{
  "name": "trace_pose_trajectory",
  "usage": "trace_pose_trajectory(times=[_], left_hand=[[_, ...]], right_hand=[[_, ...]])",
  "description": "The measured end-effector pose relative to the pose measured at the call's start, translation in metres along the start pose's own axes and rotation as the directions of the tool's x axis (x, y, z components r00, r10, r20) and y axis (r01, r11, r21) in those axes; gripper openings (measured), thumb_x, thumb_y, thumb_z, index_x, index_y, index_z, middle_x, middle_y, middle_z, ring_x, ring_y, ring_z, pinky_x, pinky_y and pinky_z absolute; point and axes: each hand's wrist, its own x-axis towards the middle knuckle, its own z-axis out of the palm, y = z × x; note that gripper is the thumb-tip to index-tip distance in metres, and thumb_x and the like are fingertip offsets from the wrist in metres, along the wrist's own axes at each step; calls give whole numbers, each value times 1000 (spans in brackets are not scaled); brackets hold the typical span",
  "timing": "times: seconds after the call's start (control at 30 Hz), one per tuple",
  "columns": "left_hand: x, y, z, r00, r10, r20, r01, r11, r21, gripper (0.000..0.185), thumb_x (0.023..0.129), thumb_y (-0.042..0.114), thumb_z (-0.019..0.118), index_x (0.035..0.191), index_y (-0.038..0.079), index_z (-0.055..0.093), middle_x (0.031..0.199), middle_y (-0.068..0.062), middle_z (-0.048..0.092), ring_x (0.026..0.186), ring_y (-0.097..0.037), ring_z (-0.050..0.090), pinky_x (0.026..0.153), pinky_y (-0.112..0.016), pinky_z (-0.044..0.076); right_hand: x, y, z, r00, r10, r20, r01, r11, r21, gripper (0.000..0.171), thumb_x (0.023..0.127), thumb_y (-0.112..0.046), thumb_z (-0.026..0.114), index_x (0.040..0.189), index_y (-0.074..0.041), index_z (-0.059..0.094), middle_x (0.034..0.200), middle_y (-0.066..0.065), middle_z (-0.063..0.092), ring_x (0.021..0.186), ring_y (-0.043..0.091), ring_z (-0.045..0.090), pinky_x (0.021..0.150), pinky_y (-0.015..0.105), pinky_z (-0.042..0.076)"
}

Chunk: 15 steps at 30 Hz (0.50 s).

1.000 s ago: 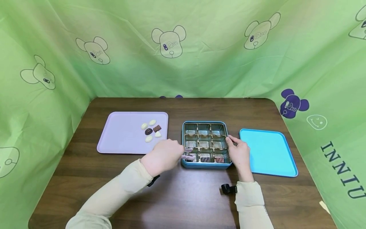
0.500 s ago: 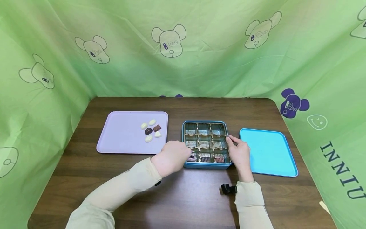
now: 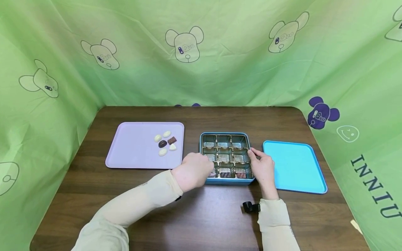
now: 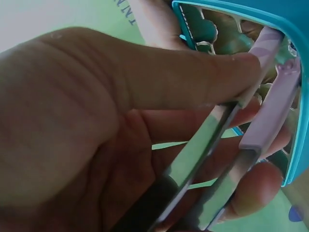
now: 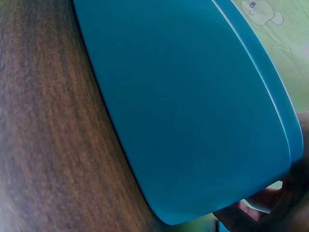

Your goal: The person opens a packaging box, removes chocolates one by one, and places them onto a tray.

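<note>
My left hand (image 3: 196, 170) reaches over the near-left corner of a blue box (image 3: 230, 181) with a gold-brown divided insert. It pinches metal tongs with pink tips (image 4: 273, 108), thumb on one arm and fingers under the other. The tips stand apart, down in the near-left compartment, which the hand partly hides. Along the front row, a dark striped chocolate (image 3: 225, 175) lies in the middle compartment and a reddish-brown chocolate (image 3: 241, 175) in the right one. My right hand (image 3: 263, 169) holds the box's right side, thumb at the rim and fingers along the outer wall.
On the left, a lilac tray (image 3: 133, 146) bears several white chocolates (image 3: 163, 152), a dark oval chocolate (image 3: 162, 144) and a brown square chocolate (image 3: 172, 140). A light-blue tray-like lid (image 3: 296, 167) lies right of the box. Green printed cloth (image 3: 220, 76) surrounds the brown table (image 3: 201, 216).
My left hand has moved right, farther over the box's near-left corner, so the pink tong tips are now mostly hidden in the head view. My right hand has stayed in place.
</note>
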Motion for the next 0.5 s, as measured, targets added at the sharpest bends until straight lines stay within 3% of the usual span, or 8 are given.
trace_pose_trajectory(times=[0.3,0.5], left_hand=[[7,9,12,1000,2,-2,-2,999,43,7,87,22,75,93,27,76,92,4,73,83,-16,68,56,-39,55],[10,13,15,1000,3,-18,-2,998,58,8,87,22,75,92,28,76,92,5,72,81,-15,68,54,-40,55]], right_hand=[[2,4,2,999,-41,-19,40,999,-24,38,102,-28,61,128,-2,69,127,23,66,122,39,59,94,55,48],[2,3,1,999,-31,-16,31,999,-15,39,102,-28,61,129,-2,68,127,23,66,119,38,61,91,54,49]])
